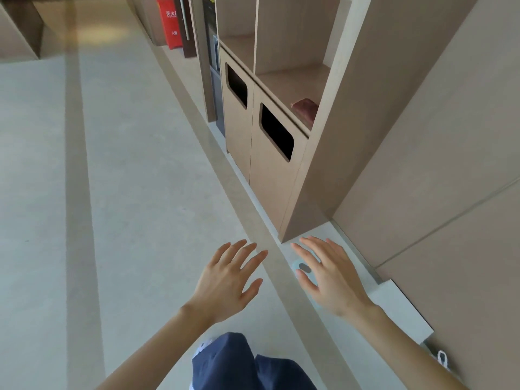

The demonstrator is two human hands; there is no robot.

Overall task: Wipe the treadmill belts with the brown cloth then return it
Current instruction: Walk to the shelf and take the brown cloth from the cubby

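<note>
The brown cloth (305, 108) lies folded on the top of a low wooden cabinet (270, 175), inside an open niche of the wall unit, partly hidden by the niche's side panel. My left hand (228, 280) hovers over the floor with fingers spread and nothing in it. My right hand (329, 273) is held out beside it, also open and empty, well below and in front of the cloth. No treadmill is in view.
The cabinet has two doors with dark rounded slots (277, 132). A red fire-equipment box (171, 22) stands further along the wall. A tall wooden panel (422, 164) fills the right. Pale concrete floor (126, 192) spreads to the left. A round floor fitting (303, 267) sits under my right hand.
</note>
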